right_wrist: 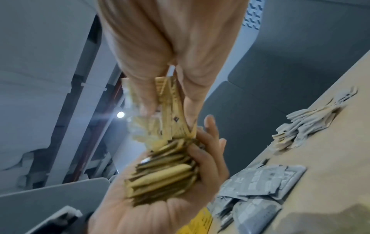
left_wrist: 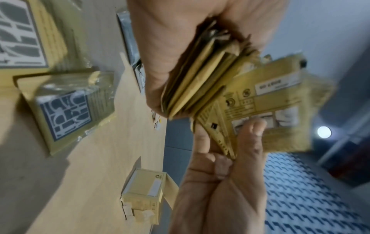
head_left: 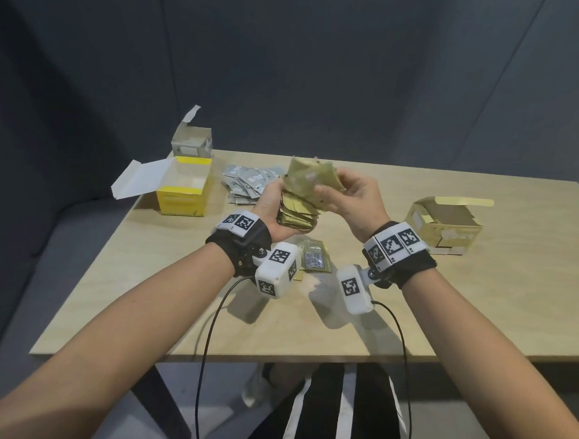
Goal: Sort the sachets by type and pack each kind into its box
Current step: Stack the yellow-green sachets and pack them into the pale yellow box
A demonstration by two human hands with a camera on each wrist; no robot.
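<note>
Above the counter (head_left: 191, 314) our left hand (head_left: 275, 208) grips the gold stack (head_left: 296, 213) edge-on; right-hand (head_left: 355, 202) fingers (head_left: 326, 190) pinch more sachets (head_left: 311, 178) against it, squaring them for the tan box (head_left: 443, 226).

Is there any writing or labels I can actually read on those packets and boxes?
Nothing reads clearly.
gold sachets in both hands: a white label and small print, blurred.
gold sachet on the table: blue-and-white block design, not legible.
grey sachets: bold characters, smeared.
yellow box: faint print, too small.
tan box: white stickers, unreadable.
Wrist bands: square black-and-white codes, no words.
</note>
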